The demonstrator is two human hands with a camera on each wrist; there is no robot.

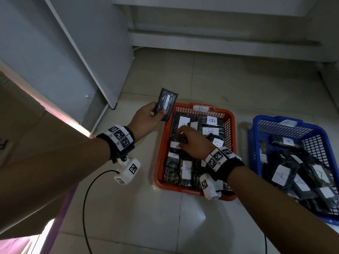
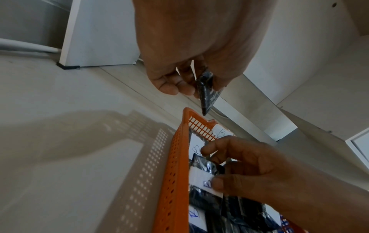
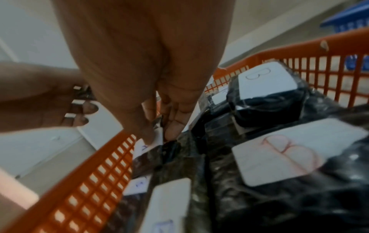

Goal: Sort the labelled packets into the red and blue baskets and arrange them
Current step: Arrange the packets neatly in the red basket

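The head view takes in both baskets on the tiled floor (image 1: 238, 85): the red basket (image 1: 161, 147) at centre, full of dark packets with white B labels, and the blue basket (image 1: 256, 136) at the right edge, holding packets labelled A. The left hand (image 1: 145, 120) is raised at centre left, its fingers and thumb curled round the lower end of a dark packet (image 1: 166, 105) that stands tilted above the red basket's far left corner. The right hand (image 1: 194, 143) reaches down into the red basket, fingertips on a B packet (image 1: 176, 144) by the left wall.

The left wrist view adds the held packet seen edge-on (image 2: 206, 93), pinched between thumb and fingers, clear of the basket rim (image 2: 175, 157) below. It also shows the right hand's thumb (image 2: 219, 182) pressing on the white label, with the fingers curled over the packet's far side. The right wrist view, blurred, shows the fingertips (image 3: 171, 130) closed together on that packet's edge, tight against the mesh wall (image 3: 95, 181); the blue basket is only a sliver in the upper right corner (image 3: 343, 20).

Bare floor lies left of the red basket and in front of it; a narrow gap separates the two baskets. A cabinet (image 1: 82, 52) stands at upper left
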